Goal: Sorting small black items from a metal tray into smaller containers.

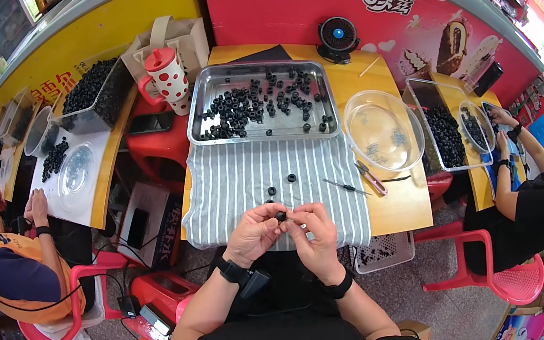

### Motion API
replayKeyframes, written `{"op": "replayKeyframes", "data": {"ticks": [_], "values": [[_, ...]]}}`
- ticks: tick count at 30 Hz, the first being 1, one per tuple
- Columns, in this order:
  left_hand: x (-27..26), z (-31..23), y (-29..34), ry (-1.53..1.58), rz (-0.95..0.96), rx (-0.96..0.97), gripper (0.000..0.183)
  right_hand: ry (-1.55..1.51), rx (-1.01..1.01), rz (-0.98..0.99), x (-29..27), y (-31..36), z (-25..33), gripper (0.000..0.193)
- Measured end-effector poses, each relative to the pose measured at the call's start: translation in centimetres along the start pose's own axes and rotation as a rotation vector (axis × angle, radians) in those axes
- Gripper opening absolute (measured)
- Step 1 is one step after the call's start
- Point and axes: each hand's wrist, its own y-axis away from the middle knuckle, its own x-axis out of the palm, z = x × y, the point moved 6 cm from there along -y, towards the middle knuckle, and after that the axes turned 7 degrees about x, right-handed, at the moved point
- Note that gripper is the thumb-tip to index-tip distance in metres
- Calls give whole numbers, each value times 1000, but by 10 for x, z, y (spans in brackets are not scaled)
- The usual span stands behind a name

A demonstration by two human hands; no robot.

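Note:
Over the near edge of the grey-and-white striped cloth (242,179), my left hand (253,232) pinches a small black ring-shaped part (281,216) between thumb and forefinger. My right hand (312,242) is closed too, its fingertips pressed against the same part from the right. Something small and pale shows among the right fingers, too small to name. Just beyond my hands lie a few loose black rings (291,177) on the cloth. To their right rests a thin pointed tool (347,187) with a dark shaft. Farther off stands a metal tray (199,98) holding several scattered black rings.
Right of the tray sits a round clear plastic tub (378,164), with scissors-like snips (371,179) near it. A small black fan (338,38) stands at the back. A spotted tumbler (173,87) is at left. Co-workers sit at both sides; a basket (386,256) is below the table.

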Motion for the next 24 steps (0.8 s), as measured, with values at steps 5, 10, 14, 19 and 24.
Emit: {"op": "replayKeyframes", "data": {"ticks": [5, 10, 14, 19, 24], "values": [[3, 0, 2, -22, -17, 5, 27, -3, 9, 1, 0, 1, -4, 14], [3, -1, 4, -35, -47, 22, 26, -3, 19, 30, 1, 1, 0, 13], [1, 0, 5, -66, -15, 25, 24, 8, 38, 20, 0, 1, 0, 14], [5, -2, 6, -127, -22, 20, 23, -13, 69, 55, 0, 0, -2, 15], [3, -2, 6, -135, -14, 27, 26, -62, 107, 123, 1, -2, -3, 21]]}}
